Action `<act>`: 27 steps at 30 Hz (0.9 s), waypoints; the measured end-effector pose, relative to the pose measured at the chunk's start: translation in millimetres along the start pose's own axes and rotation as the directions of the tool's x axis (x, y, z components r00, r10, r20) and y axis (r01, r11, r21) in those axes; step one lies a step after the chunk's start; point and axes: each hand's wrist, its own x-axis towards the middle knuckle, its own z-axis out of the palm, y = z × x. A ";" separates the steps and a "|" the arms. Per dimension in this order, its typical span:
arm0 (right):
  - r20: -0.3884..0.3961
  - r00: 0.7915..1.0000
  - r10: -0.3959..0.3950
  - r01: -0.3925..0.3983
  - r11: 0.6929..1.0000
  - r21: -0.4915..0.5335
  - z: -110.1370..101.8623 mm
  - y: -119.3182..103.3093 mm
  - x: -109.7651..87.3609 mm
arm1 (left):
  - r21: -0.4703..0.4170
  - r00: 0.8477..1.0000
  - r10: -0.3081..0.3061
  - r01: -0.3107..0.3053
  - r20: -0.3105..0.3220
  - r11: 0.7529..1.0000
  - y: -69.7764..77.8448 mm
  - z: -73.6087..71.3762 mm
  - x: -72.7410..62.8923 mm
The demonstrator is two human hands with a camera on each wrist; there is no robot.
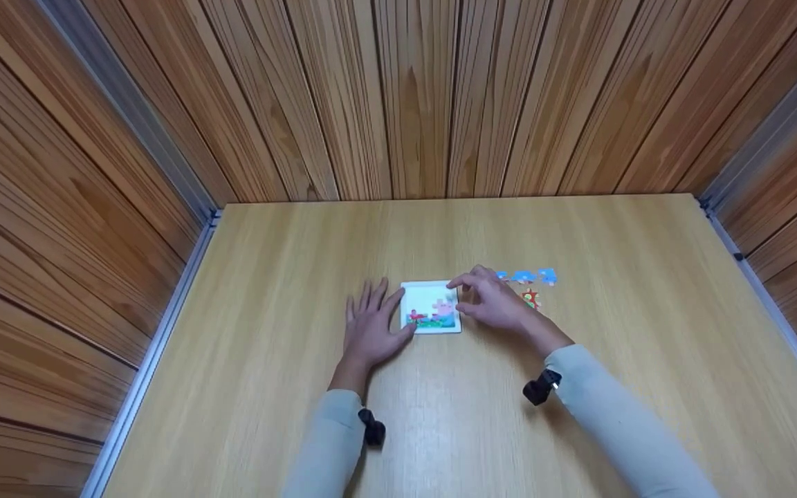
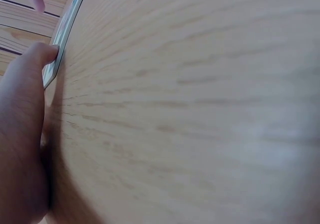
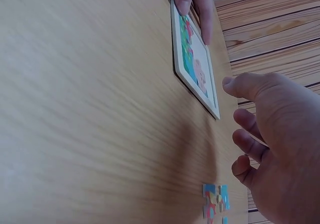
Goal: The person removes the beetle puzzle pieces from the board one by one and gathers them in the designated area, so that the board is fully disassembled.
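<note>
We touch the puzzle tray [image 1: 417, 295] with our outspread left grip [image 1: 373, 328]; our right grip [image 1: 495, 300], loosely parted, overhangs its edge.

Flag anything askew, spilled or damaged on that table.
Nothing stands out. The puzzle tray lies flat on the table, the loose pieces lie to its right, and no damage shows at this size.
</note>
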 end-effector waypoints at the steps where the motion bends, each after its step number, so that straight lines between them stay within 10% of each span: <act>1: -0.002 1.000 -0.008 0.008 1.000 -0.002 1.9 -0.3 0.5 | 0.004 1.000 -0.002 0.002 0.002 1.000 0.5 -0.2 -0.3; 27: 0.014 0.998 0.062 -0.063 0.998 0.017 28.9 -2.2 3.8 | 0.006 1.000 -0.019 0.019 0.003 1.000 1.5 -0.4 0.1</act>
